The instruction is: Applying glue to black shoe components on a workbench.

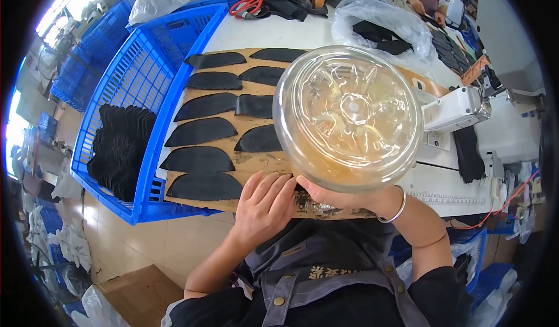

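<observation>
Pieces [203, 135] lie in rows on the board [259, 164] on the table [244, 36] – a bottle [352, 114] above the board's right part – with the crate [147, 170], a stack [119, 152] inside it, to the left, the machine [457, 111] to the right and scissors [247, 5] behind.

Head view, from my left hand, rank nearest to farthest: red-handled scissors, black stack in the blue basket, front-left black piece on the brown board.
1. Front-left black piece: just left, on the board
2. Black stack: farther left, in the basket
3. Red-handled scissors: far ahead
</observation>
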Demonstrator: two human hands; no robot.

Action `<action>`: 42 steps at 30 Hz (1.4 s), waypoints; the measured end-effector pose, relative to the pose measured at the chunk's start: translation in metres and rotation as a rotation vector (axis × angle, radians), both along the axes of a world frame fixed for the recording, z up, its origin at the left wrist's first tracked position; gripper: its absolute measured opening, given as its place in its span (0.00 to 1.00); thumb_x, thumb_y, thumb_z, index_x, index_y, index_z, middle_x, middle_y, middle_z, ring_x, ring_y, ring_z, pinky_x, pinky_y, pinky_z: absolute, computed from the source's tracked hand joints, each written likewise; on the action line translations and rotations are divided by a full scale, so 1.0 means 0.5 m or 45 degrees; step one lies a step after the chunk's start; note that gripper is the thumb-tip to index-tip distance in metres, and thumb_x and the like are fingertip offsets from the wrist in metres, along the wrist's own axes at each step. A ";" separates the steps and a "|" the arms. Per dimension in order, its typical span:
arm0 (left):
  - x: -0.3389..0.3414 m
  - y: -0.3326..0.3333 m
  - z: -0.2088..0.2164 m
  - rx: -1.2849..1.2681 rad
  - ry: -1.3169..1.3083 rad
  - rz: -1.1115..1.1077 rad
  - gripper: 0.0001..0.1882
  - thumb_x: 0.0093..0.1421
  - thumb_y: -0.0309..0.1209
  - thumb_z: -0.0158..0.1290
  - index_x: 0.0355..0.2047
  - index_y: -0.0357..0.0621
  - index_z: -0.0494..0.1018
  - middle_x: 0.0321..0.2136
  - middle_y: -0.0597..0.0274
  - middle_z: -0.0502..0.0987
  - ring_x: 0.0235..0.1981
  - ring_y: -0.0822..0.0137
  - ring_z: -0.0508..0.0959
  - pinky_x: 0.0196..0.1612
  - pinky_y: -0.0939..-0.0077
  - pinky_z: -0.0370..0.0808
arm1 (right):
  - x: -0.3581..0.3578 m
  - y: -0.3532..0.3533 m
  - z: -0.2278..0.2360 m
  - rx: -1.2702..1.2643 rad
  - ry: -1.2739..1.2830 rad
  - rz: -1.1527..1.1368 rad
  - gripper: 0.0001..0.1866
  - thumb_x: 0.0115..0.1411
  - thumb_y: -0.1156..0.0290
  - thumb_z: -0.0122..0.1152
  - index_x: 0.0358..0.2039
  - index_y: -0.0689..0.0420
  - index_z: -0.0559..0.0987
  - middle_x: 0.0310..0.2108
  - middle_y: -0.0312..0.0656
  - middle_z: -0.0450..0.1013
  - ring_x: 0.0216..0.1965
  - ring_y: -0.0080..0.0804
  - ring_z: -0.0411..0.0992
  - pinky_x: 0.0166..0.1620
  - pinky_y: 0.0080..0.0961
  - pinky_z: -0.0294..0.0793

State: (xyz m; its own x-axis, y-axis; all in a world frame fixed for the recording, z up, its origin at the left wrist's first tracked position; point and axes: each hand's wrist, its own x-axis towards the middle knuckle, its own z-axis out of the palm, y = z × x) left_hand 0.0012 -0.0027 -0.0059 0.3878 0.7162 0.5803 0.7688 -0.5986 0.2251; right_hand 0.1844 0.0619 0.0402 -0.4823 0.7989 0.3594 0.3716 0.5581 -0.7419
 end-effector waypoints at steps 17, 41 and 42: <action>0.003 0.004 0.005 0.026 -0.031 -0.007 0.17 0.47 0.25 0.53 0.41 0.40 0.71 0.37 0.62 0.76 0.41 0.65 0.74 0.51 0.63 0.65 | 0.195 -0.092 0.098 0.070 0.591 -0.518 0.24 0.44 0.77 0.63 0.45 0.61 0.71 0.43 0.42 0.71 0.40 0.24 0.71 0.42 0.25 0.73; 0.017 0.015 0.027 -0.048 -0.269 0.091 0.12 0.45 0.23 0.59 0.31 0.41 0.71 0.31 0.59 0.75 0.35 0.59 0.74 0.48 0.59 0.67 | 0.327 -0.128 0.003 0.279 0.489 -0.748 0.32 0.53 0.60 0.58 0.55 0.60 0.60 0.47 0.46 0.66 0.47 0.41 0.67 0.52 0.38 0.66; 0.028 0.017 0.042 0.083 -0.248 0.077 0.13 0.44 0.25 0.61 0.30 0.42 0.70 0.31 0.60 0.75 0.34 0.59 0.74 0.49 0.58 0.67 | 0.330 -0.135 0.002 0.169 0.898 -0.619 0.33 0.54 0.56 0.55 0.56 0.59 0.59 0.47 0.46 0.64 0.48 0.42 0.66 0.53 0.40 0.65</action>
